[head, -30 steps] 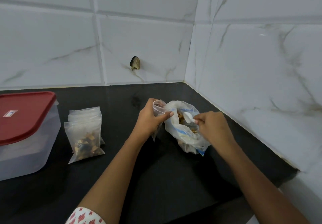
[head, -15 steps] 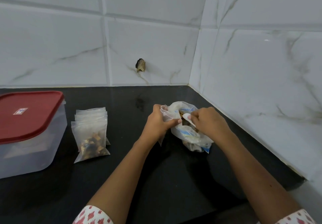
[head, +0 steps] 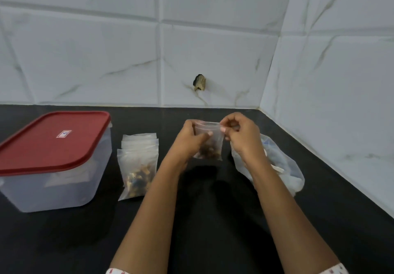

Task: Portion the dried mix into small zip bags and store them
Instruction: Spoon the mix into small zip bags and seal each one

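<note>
A small clear zip bag (head: 210,145) with brown dried mix at its bottom hangs upright above the black counter (head: 213,220). My left hand (head: 189,140) pinches its top left edge and my right hand (head: 241,134) pinches its top right corner. The big plastic bag of mix (head: 283,167) lies on the counter behind my right wrist, with a white spoon (head: 277,168) partly showing in it. A filled small bag (head: 137,173) lies on a stack of empty zip bags (head: 139,142) to the left.
A clear plastic box with a red lid (head: 53,143), closed, stands at the left. White marble-look tiled walls meet in a corner at the back right. A dark chipped spot (head: 199,82) marks the back wall.
My right hand has left the spoon in the big bag and taken hold of the small bag's top. Both hands have lifted the small bag left, away from the big bag.
</note>
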Available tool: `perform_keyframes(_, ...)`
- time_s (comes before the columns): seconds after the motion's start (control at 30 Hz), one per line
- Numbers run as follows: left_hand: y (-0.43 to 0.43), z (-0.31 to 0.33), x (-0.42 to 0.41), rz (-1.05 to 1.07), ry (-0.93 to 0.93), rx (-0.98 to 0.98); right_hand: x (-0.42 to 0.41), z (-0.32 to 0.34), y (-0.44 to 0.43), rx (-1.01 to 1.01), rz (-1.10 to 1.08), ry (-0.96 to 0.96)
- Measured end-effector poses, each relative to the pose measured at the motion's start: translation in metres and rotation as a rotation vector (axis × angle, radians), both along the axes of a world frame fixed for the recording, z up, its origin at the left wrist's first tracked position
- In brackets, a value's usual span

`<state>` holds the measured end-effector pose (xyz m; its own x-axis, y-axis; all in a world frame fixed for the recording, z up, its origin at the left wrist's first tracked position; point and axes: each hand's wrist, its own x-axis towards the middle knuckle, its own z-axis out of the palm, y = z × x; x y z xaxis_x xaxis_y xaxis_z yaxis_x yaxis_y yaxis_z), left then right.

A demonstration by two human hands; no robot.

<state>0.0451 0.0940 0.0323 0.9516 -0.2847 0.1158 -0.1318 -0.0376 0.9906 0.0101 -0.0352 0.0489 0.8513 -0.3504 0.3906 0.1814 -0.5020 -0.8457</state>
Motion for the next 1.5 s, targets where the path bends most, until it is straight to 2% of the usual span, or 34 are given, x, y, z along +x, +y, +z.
perform_keyframes(0.13, 0.000, -0.006, 0.005, 0.069, 0.021, -0.061, 0.001, -0.010, -0.001, 0.066, -0.019, -0.034)
perform_keyframes(0.4, -0.006, -0.010, 0.005, 0.149, 0.003, 0.057, -0.001, -0.013, 0.003, -0.091, 0.013, 0.018)
perform_keyframes(0.57, -0.007, -0.009, 0.003, 0.172, 0.013, 0.024, 0.000, -0.012, -0.001, 0.027, 0.067, 0.032)
perform_keyframes(0.8, -0.003, -0.007, -0.001, -0.015, 0.132, -0.176, 0.002, -0.014, -0.004, 0.125, 0.050, 0.047)
perform_keyframes(1.07, -0.003, -0.008, -0.006, 0.102, 0.072, -0.163, -0.001, -0.012, -0.002, 0.044, 0.158, 0.056)
perform_keyframes(1.33, -0.006, -0.008, -0.009, 0.052, 0.058, -0.136, -0.004, -0.008, 0.000, 0.046, 0.035, -0.042)
perform_keyframes(1.5, -0.001, -0.005, -0.008, -0.015, 0.142, -0.190, -0.005, -0.009, -0.001, 0.109, -0.030, -0.040)
